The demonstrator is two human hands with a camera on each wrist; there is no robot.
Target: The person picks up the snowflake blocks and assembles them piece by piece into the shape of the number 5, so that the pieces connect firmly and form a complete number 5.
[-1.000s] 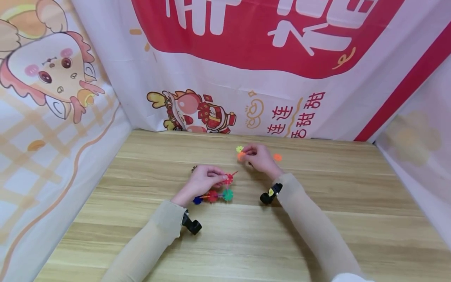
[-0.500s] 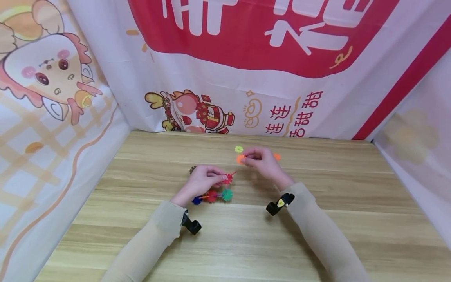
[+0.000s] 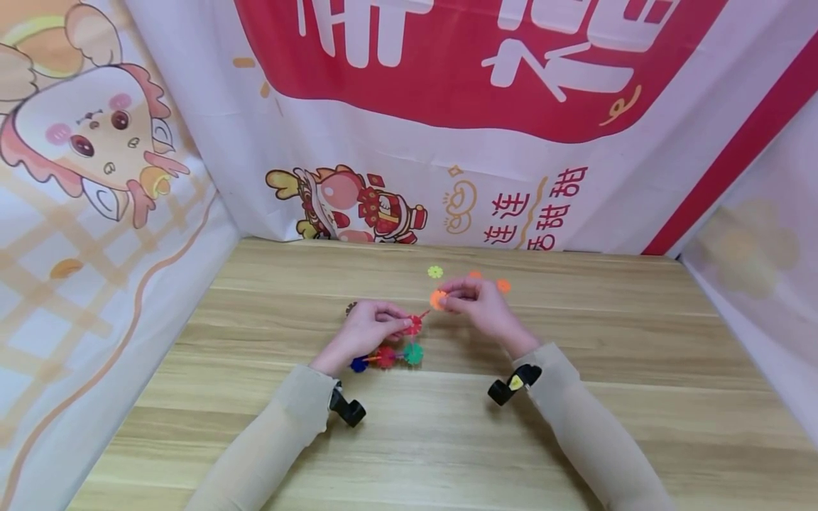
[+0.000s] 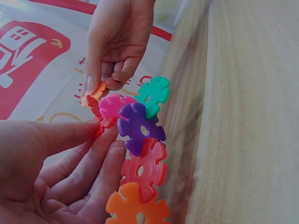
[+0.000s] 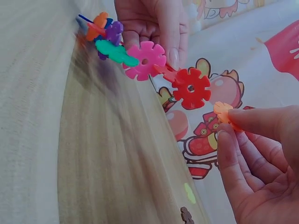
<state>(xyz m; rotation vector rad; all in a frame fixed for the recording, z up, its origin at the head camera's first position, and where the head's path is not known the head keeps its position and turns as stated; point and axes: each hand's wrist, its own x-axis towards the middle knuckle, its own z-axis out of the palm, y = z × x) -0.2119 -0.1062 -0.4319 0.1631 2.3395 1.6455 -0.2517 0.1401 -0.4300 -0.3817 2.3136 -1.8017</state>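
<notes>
My left hand (image 3: 371,328) pinches one end of a chain of notched flower-shaped plastic discs between thumb and fingers. In the right wrist view, the chain's near end is a red disc (image 5: 191,88), joined through another red piece to a pink disc (image 5: 145,61). Beyond it come a green disc (image 5: 116,52), a purple one (image 4: 140,129), a red one (image 4: 145,169) and an orange one (image 4: 135,205), with blue at the far end. Between thumb and fingertips, my right hand (image 3: 484,306) holds a loose orange disc (image 5: 223,112), close beside the end red disc.
A yellow disc (image 3: 435,272) and an orange disc (image 3: 504,286) lie toward the back of the wooden table (image 3: 422,440). Partly behind my left hand is a dark brown disc (image 3: 351,307). Printed cloth (image 3: 358,135) hangs along the back and sides.
My right hand has moved back toward me with the orange disc, bringing it nearer the chain's red end. The left hand has stayed in place.
</notes>
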